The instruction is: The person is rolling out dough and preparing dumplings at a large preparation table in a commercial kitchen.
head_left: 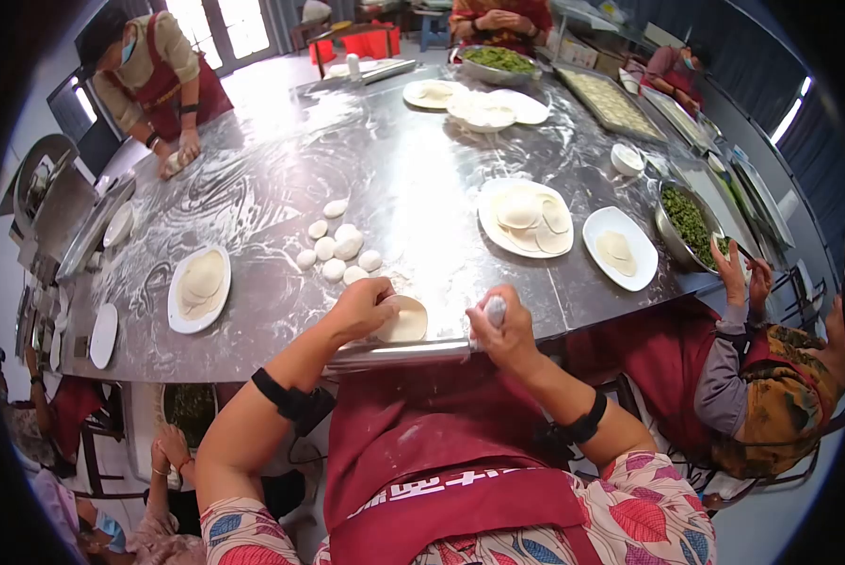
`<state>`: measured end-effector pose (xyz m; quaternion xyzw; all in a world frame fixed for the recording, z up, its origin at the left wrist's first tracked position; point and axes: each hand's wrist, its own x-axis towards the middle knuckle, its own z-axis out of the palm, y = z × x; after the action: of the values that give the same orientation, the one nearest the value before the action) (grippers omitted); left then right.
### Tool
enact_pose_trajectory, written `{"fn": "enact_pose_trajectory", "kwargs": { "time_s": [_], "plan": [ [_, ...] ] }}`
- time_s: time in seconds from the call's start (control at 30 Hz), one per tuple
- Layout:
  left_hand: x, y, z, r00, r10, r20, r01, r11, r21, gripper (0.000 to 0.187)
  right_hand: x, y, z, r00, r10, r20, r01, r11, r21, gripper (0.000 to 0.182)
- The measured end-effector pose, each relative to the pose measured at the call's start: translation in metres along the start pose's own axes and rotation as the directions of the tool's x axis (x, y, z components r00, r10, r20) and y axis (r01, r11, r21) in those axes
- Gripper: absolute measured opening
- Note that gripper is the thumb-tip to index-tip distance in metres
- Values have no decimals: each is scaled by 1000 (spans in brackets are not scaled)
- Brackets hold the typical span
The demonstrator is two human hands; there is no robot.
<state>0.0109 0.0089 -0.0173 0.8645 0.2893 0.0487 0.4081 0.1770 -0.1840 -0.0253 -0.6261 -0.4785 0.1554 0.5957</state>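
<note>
My left hand (364, 309) pinches the left rim of a flat, round dough wrapper (406, 321), which lies at the table's near edge. To its right, my right hand (505, 330) is closed around a floury rolling pin (495, 310); one rounded pale end shows above the fingers, and much of the rest is hidden. Several small dough pieces (346, 247) lie in a loose group just beyond my left hand. Further right, a white plate (485, 232) holds a stack of rolled wrappers (526, 211).
The floury metal table (272, 179) stretches ahead. Plates with wrappers stand left (177, 315) and right (632, 280). A metal bowl (666, 229) of chopped greens is at the right, near a co-worker's hands (735, 271). Another person (163, 80) works dough at the far left.
</note>
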Motion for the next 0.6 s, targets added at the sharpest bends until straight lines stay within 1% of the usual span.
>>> {"fn": "enact_pose_trajectory", "kwargs": {
  "time_s": [0.03, 0.07, 0.13, 0.17, 0.2, 0.23, 0.3, 0.37, 0.4, 0.43, 0.5, 0.53, 0.6],
  "plan": [
    [5, -5, 1, 1000, 3, 20, -1, 993, -117, 18, -7, 0, -1, 1000, 21, 12, -21, 999, 49, 21],
    [10, -7, 1, 999, 8, 39, 2, 972, -233, 19, -10, -1, -3, 999, 19, 27, -20, 999, 33, 21],
    [22, 5, 0, 996, 17, 90, 9, 961, -277, 16, -12, -2, -7, 998, 12, 62, -12, 1000, 1, 21],
    [29, 12, 0, 993, 22, 115, 13, 954, -300, 16, -11, -1, -7, 998, -26, 52, 26, 1000, 12, 21],
    [41, 21, 0, 991, -11, 134, 50, 956, -290, 17, -10, -1, -5, 997, -64, 42, 63, 998, 22, 21],
    [57, 26, 4, 992, 7, 122, 28, 958, -284, 19, -10, 1, -6, 994, -102, 34, 101, 994, 29, 20],
    [94, 36, 14, 994, 45, 97, -17, 961, -277, 21, -10, 2, -10, 994, -76, 73, 75, 997, 13, 20],
    [117, 81, 7, 991, 28, 131, 25, 922, -386, 28, -10, -1, -11, 993, -63, 98, 62, 998, 12, 20],
    [131, 96, 8, 989, 76, 124, 14, 800, -600, 32, -10, -1, -12, 992, -41, 119, 37, 999, 30, 20],
    [142, 105, 9, 987, 119, 104, 6, 628, -778, 36, -10, -1, -12, 992, -77, 101, 76, 997, 18, 20],
    [152, 111, 8, 996, 50, 77, 26, 643, -766, 40, -10, 1, -9, 986, -155, 66, 155, 988, 0, 22],
    [153, 110, 7, 998, 15, 63, 38, 650, -759, 42, -9, 0, -9, 986, -148, 75, 147, 989, 18, 22],
    [145, 87, 5, 995, -63, 79, 100, 714, -693, 42, -12, -2, -10, 988, -126, 94, 121, 991, 54, 21]
  ]
}}
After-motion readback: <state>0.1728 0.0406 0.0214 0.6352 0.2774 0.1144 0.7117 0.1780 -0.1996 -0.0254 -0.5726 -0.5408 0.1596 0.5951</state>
